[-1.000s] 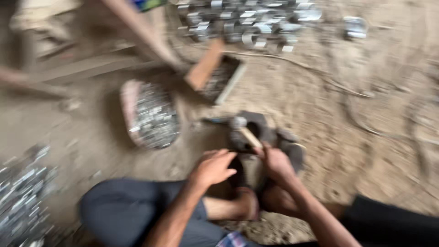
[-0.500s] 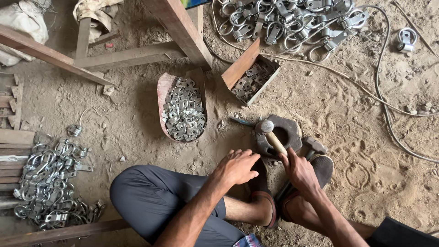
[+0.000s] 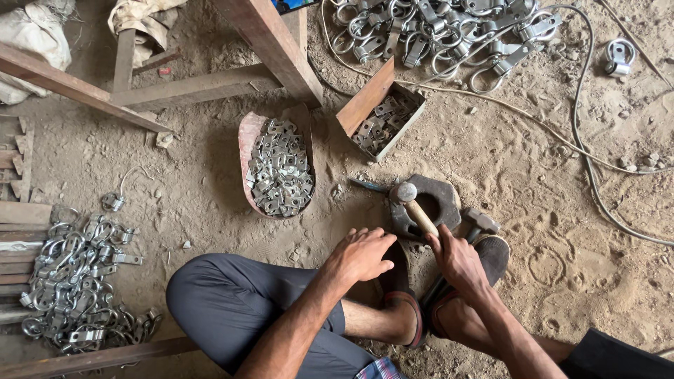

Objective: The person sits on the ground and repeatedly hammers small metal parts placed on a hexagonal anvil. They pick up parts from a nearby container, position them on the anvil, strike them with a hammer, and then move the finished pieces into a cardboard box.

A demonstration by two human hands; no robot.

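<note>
From the head camera, looking down at the sandy floor: a curved tray [image 3: 245, 140] heaped with small flat metal plates [image 3: 279, 175] lies left of the dark metal block [image 3: 441, 191]. Beyond the block, a wooden box [image 3: 366, 104] holds more plates. My right fingers [image 3: 449, 247] are wrapped tight around the hammer [image 3: 415, 208], its head resting on the block. My left fingers [image 3: 372, 245] are loosely curled just beside the block, holding nothing I can see.

On the sandy floor [image 3: 562, 281], the metal block [image 3: 439, 203] sits just before the person's feet, the hammer [image 3: 414, 207] resting on it. Behind it stands a box of brackets [image 3: 382, 119]; to its left, a tray of brackets [image 3: 277, 168]. Clamp piles lie far left [image 3: 70, 281] and at the back [image 3: 435, 31].
</note>
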